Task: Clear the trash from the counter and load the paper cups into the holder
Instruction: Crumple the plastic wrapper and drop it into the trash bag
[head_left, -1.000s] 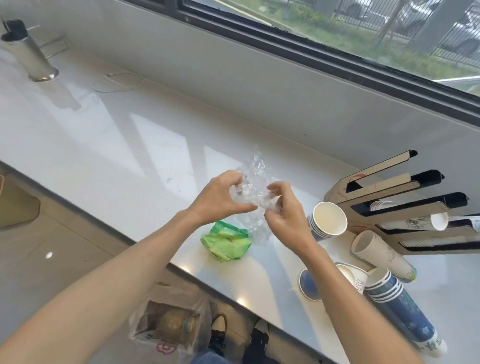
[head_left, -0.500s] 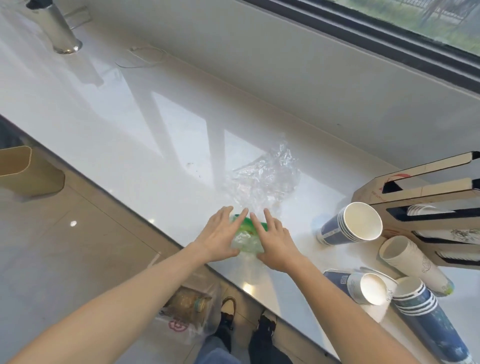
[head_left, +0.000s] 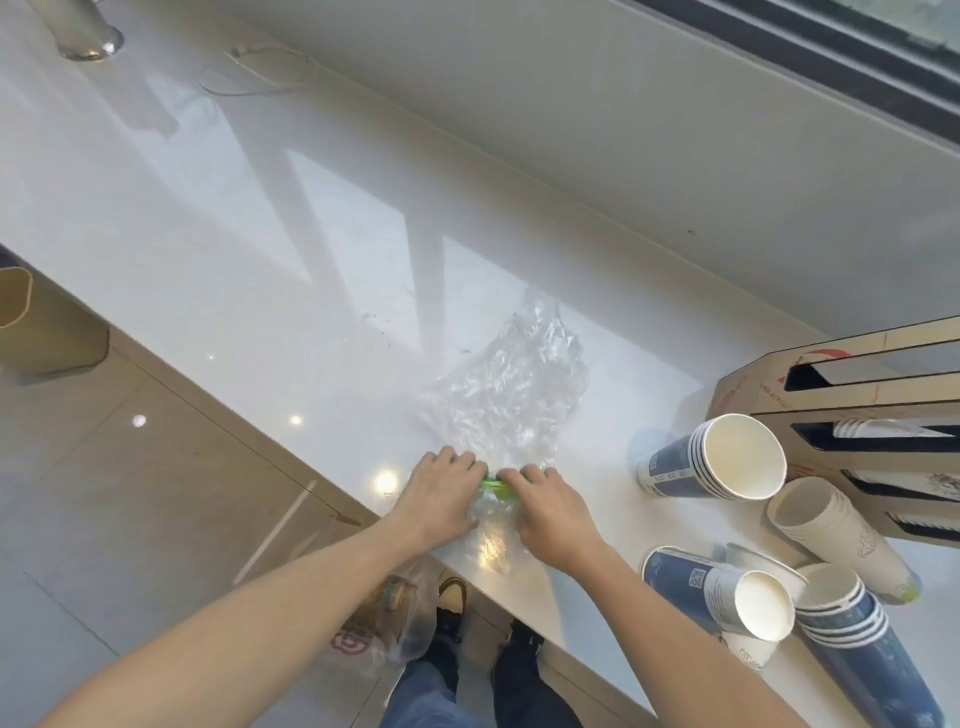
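Observation:
A crumpled clear plastic sheet (head_left: 511, 395) lies spread on the white counter (head_left: 218, 249). At its near end, by the counter's front edge, my left hand (head_left: 441, 496) and my right hand (head_left: 548, 506) press side by side on the plastic and on a green wrapper (head_left: 493, 485), of which only a strip shows between the fingers. To the right lie stacks of paper cups: a blue stack (head_left: 711, 460), a white stack (head_left: 831, 530), a blue stack (head_left: 722, 590) and a long blue stack (head_left: 862, 639). The cardboard cup holder (head_left: 852, 410) lies at the right edge.
A metal cylinder (head_left: 83, 31) and a white cable (head_left: 265, 65) sit at the counter's far left. On the floor below the counter stands a plastic bag with trash (head_left: 387, 618) by my feet. A beige bin (head_left: 31, 322) stands at the left.
A second ago both hands held the clear plastic bunched up in the air. It now lies spread on the counter, and both hands have come down onto the green wrapper at its near end.

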